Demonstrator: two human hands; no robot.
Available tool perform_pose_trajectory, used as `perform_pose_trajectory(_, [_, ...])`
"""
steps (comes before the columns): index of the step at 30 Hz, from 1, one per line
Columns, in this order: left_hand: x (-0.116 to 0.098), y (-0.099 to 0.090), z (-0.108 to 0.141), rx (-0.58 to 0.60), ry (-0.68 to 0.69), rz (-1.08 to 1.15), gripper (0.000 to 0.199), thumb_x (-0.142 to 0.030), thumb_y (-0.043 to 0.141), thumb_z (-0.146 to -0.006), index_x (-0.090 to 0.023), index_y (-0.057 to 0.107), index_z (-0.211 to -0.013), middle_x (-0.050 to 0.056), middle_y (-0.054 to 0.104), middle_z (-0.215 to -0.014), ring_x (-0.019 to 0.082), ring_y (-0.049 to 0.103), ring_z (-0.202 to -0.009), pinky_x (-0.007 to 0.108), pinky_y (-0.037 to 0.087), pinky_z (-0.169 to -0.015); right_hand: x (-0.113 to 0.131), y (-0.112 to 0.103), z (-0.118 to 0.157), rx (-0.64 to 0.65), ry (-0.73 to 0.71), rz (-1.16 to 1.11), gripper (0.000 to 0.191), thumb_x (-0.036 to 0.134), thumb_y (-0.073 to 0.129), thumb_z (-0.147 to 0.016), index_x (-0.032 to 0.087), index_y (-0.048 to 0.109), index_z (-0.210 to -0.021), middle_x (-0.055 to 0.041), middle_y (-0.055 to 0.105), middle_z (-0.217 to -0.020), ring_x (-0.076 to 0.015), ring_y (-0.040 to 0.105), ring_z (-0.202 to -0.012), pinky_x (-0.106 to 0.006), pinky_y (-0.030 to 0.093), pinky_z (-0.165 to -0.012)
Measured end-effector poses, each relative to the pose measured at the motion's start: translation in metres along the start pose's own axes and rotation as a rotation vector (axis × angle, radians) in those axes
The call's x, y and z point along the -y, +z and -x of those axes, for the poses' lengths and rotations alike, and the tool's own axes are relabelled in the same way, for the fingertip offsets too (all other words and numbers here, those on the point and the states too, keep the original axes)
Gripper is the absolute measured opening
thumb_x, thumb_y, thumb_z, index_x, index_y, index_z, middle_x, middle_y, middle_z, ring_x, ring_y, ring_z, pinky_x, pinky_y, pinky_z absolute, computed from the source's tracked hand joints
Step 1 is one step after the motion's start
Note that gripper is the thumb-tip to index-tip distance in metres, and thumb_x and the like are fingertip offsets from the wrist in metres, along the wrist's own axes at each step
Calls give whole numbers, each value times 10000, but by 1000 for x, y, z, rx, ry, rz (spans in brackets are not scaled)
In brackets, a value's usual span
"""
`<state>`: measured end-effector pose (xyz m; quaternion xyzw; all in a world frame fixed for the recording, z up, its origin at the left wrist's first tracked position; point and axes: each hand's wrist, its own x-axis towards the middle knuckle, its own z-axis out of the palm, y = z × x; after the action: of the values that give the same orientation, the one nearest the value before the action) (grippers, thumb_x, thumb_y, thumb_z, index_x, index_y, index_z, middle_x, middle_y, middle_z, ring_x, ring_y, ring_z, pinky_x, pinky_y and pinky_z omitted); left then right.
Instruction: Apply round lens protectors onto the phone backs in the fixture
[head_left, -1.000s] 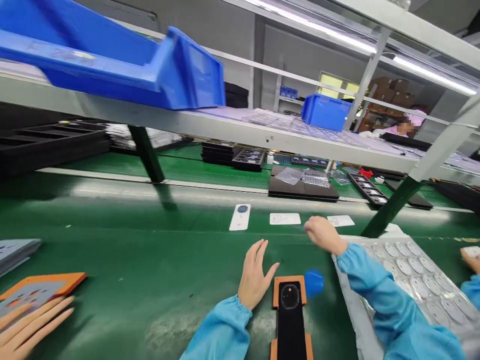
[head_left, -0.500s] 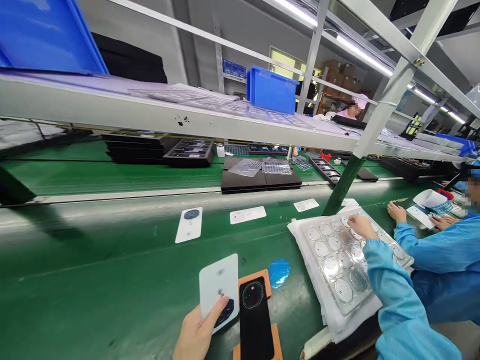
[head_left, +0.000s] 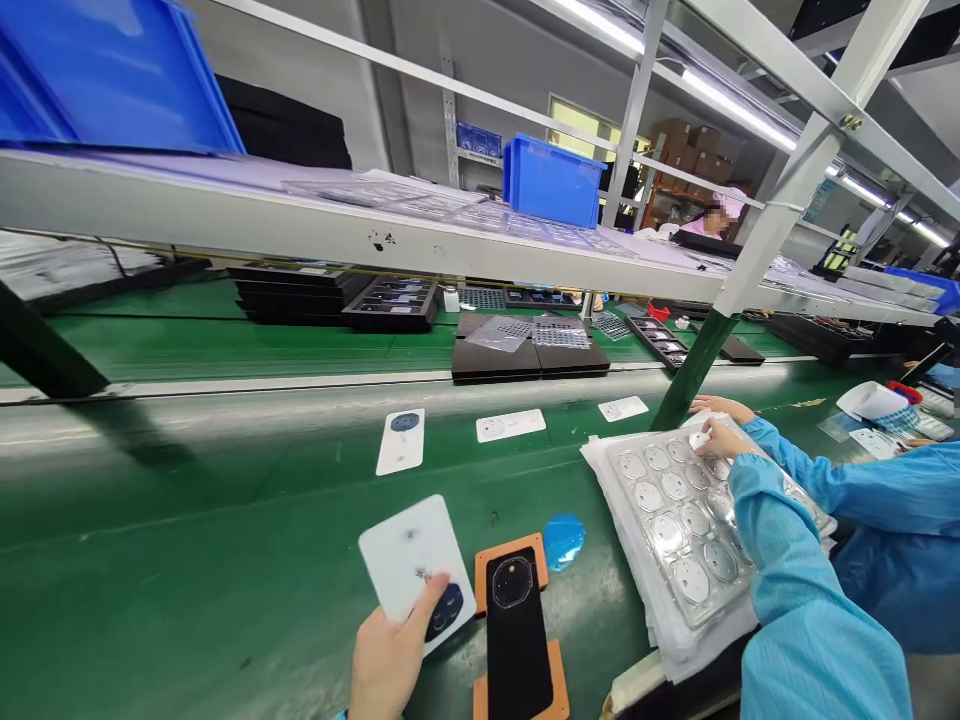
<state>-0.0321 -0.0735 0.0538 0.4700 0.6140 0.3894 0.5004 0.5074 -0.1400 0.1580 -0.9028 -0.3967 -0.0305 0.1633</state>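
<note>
Left hand [head_left: 388, 650] grasping a white panel [head_left: 405, 545] over the counter [head_left: 225, 590], thumb hiding its lens patch's edge, long axis slanting, patch end lower right, right hand [head_left: 724, 440] at a clear tray [head_left: 679, 530], its grip too indistinct to tell.

Left hand [head_left: 394, 640] holds a white panel [head_left: 412, 560] with a dark round patch, tilted over the green surface [head_left: 225, 540], just left of the orange fixture [head_left: 555, 690] with the black panel [head_left: 516, 640] in it. Right hand [head_left: 724, 440] is at the clear tray [head_left: 686, 510] of round pieces, blue film [head_left: 564, 541] between fixture and tray.
</note>
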Motion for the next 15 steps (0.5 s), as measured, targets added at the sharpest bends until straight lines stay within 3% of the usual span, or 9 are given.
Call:
perform_pose_trajectory(2, [-2, 0, 1, -55, -28, 230, 615, -584, 692, -682, -120, 694, -1087, 113, 688, -1174, 314, 656, -1111, 331, 606, -787, 6, -9, 9, 27, -46, -8, 256, 160, 677, -716, 130, 637, -967, -49, 617, -682, -197, 602, -686, -274, 410, -675])
perform_pose_trajectory(4, [-7, -1, 6, -85, -78, 466, 536, -484, 653, -775, -150, 641, -1194, 89, 651, -1258, 276, 641, -1155, 322, 605, -840, 19, -12, 32, 38, -124, -29, 264, 167, 572, -810, 142, 632, -1066, -91, 662, -810, -212, 631, -805, -294, 443, -751])
perform_pose_trajectory(7, [-15, -2, 14, -91, -172, 663, 449, -355, 652, -792, -145, 628, -1188, 92, 664, -1228, 247, 679, -1070, 314, 611, -820, 53, -1, 94, 81, -343, -189, 308, 229, 486, -909, 218, 628, -1183, -89, 661, -1131, -197, 624, -1021, -305, 497, -882])
perform_pose_trajectory(9, [-16, 0, 16, -43, -190, 705, 476, -343, 688, -757, -119, 624, -1173, 109, 684, -1175, 242, 699, -999, 320, 612, -807, 83, 18, 146, 149, -515, -519, 356, 330, 479, -951, 263, 602, -1278, -84, 635, -1199, -195, 642, -979, -305, 576, -755])
perform_pose_trajectory(11, [-14, 2, 17, 24, -168, 701, 552, -390, 732, -728, -110, 609, -1187, 121, 683, -1175, 250, 698, -995, 328, 609, -812, 115, 44, 194, 293, -539, -737, 398, 368, 478, -967, 282, 555, -1348, -87, 641, -1157, -167, 664, -807, -273, 587, -556])
perform_pose_trajectory(13, [-12, 2, 17, 71, -124, 688, 636, -447, 768, -703, -115, 590, -1216, 134, 657, -1232, 270, 680, -1054, 338, 601, -841, 146, 75, 229, 284, -544, -847, 367, 357, 523, -957, 239, 574, -1301, -71, 675, -985, -158, 676, -739, -268, 605, -555])
perform_pose_trajectory(15, [-11, -1, 18, 73, -86, 696, 702, -480, 800, -672, -119, 582, -1233, 145, 624, -1290, 286, 657, -1110, 338, 592, -868, 172, 105, 247, 181, -638, -812, 255, 299, 525, -964, 216, 633, -1180, -60, 697, -942, -164, 697, -784, -289, 627, -660])
